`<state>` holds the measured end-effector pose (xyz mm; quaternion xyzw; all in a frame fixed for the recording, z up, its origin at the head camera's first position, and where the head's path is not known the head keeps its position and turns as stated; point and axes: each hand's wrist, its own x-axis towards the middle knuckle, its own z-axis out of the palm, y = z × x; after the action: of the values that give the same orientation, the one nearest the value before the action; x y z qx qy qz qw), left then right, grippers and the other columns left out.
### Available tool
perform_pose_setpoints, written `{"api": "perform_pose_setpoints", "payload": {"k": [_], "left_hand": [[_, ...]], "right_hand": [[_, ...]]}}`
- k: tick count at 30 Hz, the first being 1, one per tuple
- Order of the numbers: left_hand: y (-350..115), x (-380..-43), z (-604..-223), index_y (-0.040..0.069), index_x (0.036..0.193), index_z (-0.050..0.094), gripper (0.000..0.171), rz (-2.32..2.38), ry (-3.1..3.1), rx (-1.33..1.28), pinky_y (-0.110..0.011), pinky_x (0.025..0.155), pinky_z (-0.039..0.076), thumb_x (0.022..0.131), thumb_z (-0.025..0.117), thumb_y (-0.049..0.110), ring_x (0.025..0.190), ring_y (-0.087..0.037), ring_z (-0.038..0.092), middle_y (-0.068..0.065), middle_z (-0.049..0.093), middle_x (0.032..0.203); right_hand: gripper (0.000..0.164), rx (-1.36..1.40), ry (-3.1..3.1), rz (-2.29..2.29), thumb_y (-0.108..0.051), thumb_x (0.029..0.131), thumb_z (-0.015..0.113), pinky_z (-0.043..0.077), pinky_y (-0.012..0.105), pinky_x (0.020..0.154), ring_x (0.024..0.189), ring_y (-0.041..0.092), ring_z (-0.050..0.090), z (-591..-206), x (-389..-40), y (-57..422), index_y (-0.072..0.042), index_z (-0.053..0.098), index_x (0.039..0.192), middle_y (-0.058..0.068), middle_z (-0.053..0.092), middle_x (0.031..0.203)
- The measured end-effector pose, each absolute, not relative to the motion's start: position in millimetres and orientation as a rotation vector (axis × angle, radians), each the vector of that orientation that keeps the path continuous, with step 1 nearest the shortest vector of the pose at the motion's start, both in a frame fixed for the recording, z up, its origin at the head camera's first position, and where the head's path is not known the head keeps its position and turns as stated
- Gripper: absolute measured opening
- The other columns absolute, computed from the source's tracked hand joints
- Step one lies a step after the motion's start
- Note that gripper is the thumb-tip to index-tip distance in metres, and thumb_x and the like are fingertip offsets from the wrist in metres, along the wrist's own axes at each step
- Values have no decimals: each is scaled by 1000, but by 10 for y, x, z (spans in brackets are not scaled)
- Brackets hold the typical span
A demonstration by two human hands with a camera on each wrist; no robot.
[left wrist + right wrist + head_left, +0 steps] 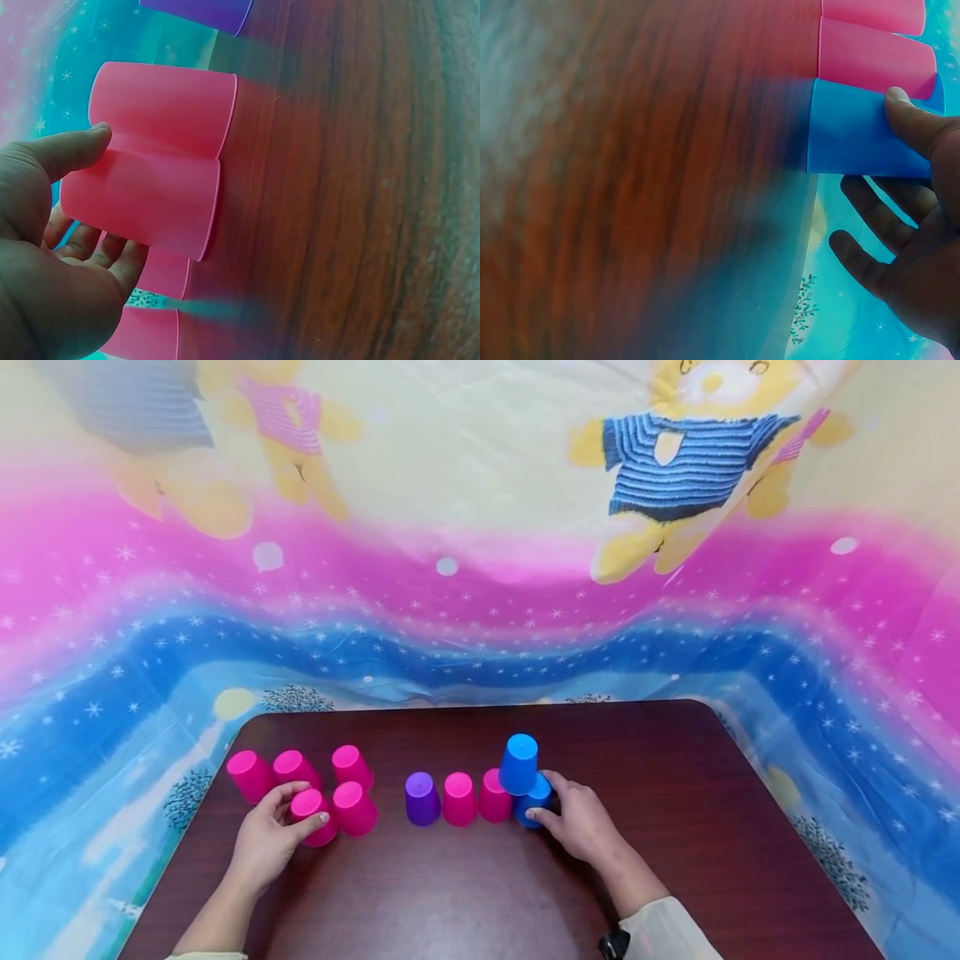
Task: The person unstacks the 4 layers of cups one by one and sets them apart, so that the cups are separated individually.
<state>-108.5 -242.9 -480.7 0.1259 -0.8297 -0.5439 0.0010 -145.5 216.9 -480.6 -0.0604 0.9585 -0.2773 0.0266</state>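
At the left, my left hand [264,837] holds an upside-down pink cup [315,818] between thumb and fingers. That cup touches another pink cup [165,105] in the left wrist view. To the right, my right hand [581,818] grips a blue cup [862,131] standing rim-down on the table, thumb on its near side and the index finger behind. A second blue cup [520,763] sits upside down above it, seeming to bridge that cup and the neighbouring pink cup [494,797]. Another pink cup [459,800] and a purple cup [422,800] complete this row leftward.
Behind my left hand stand more inverted pink cups [251,775], two side by side and one [351,767] apart to their right. The dark brown table [450,893] has rounded far corners. A printed cloth [465,602] hangs behind and around it.
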Motion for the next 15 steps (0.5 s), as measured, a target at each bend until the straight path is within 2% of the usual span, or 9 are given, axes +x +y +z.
{"api": "perform_pose_setpoints", "payload": {"k": [15], "left_hand": [[-2414,-1081,-4822,9,150,44,81,-1705,-2610,400,-17,80,55,85,88,29,130,-36,52,-18,52,145]], "right_hand": [[76,-181,2960,-868,-37,89,82,51,59,102,126,40,61,-4804,-1452,2164,-12,49,153,16,64,137]]}}
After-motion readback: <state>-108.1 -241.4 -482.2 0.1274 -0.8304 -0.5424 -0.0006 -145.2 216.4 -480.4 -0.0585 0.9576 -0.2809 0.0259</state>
